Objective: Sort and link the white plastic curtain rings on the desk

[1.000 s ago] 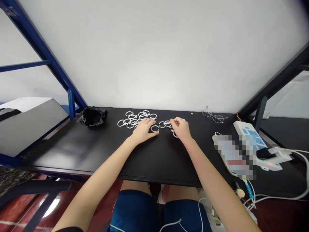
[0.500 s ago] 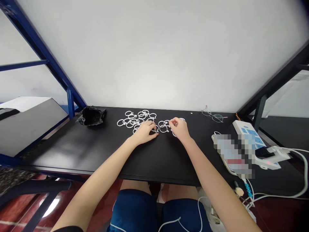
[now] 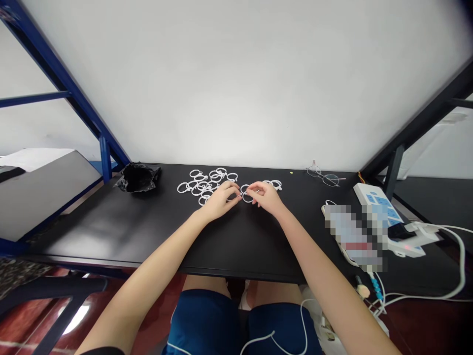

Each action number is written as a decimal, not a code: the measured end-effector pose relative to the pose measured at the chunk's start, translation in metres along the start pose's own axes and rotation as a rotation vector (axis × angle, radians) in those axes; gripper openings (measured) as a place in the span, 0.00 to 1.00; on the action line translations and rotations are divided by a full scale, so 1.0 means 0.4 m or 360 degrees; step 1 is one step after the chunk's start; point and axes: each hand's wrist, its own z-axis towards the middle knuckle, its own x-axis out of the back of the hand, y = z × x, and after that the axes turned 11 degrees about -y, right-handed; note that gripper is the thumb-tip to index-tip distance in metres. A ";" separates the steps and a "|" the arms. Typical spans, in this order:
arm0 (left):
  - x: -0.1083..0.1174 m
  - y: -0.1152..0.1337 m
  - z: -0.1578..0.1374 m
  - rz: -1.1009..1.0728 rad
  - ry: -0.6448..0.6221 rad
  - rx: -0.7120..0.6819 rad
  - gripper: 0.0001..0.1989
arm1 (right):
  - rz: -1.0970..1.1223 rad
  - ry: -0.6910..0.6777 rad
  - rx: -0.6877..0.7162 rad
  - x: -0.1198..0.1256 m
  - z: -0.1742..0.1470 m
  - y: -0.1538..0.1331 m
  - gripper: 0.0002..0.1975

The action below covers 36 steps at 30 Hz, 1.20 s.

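Just above the black table, my left hand [image 3: 222, 201] is curled, its thumb and fingertips closing at the left edge of a thin white ring [image 3: 248, 200]. From the other side, my right hand [image 3: 267, 197] pinches the same ring between thumb and fingers. Part of the ring is hidden by the fingertips. A loose pile of similar white rings [image 3: 202, 186], each with a small knob or eyelet, lies behind and left of my left hand. Beyond my right hand sits a smaller group of white rings [image 3: 275, 184].
A crumpled open black plastic bag [image 3: 138, 178] stands at the table's back left. Eyeglasses [image 3: 325, 177] lie at the back right. A phone [image 3: 351, 236], blurred over, and a white power strip [image 3: 380, 204] with cables occupy the right side. A blue frame post [image 3: 105, 158] rises at the left.
My right hand has moved left, away from the right-hand group of rings, and now meets the ring by my left hand. The left hand's fingers have drawn closer together.
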 end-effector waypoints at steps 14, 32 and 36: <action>-0.027 -0.001 0.011 -0.0717 0.0059 0.0280 0.14 | 0.0287 -0.0264 0.0028 -0.016 -0.018 -0.025 0.14; -0.020 -0.016 0.008 -0.0696 0.0178 0.0343 0.15 | 0.0350 -0.0261 -0.0031 -0.026 -0.016 -0.017 0.12; -0.022 -0.016 0.009 -0.0811 0.0229 0.0317 0.15 | 0.0400 -0.0256 -0.0057 -0.026 -0.016 -0.017 0.12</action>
